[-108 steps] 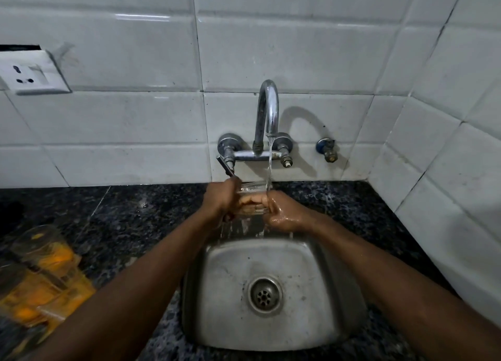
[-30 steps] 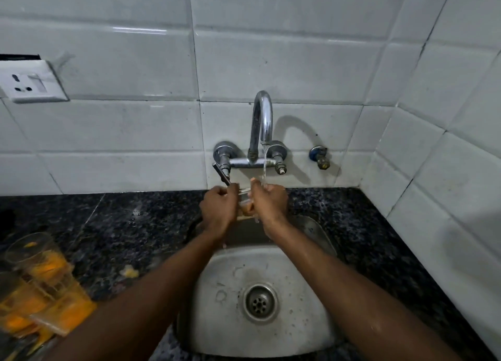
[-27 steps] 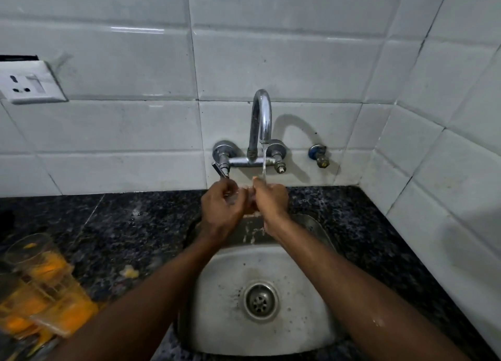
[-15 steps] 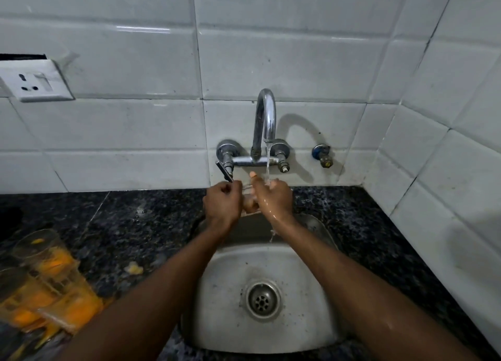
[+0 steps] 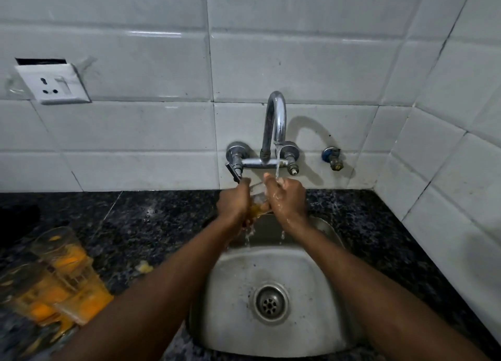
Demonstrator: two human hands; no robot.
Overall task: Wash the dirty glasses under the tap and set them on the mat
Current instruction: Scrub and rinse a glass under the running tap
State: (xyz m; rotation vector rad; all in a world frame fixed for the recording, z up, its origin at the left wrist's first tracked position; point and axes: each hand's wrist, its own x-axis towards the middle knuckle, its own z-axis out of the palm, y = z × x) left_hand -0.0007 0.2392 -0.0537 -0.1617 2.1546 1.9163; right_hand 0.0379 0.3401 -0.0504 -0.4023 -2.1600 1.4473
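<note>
I read the tap [image 5: 275, 122] as polished chrome, the sink [image 5: 233, 293] as dull, stained steel, the countertop [image 5: 151, 217] as glossy speckled stone, the wall tiles [image 5: 135, 127] as glazed white, and the glass [image 5: 257, 200] as clear and orange-smeared.

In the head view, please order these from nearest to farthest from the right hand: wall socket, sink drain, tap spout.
1. Tap spout, just above the right hand.
2. Sink drain, below, in the basin.
3. Wall socket, far left on the tiles.
</note>
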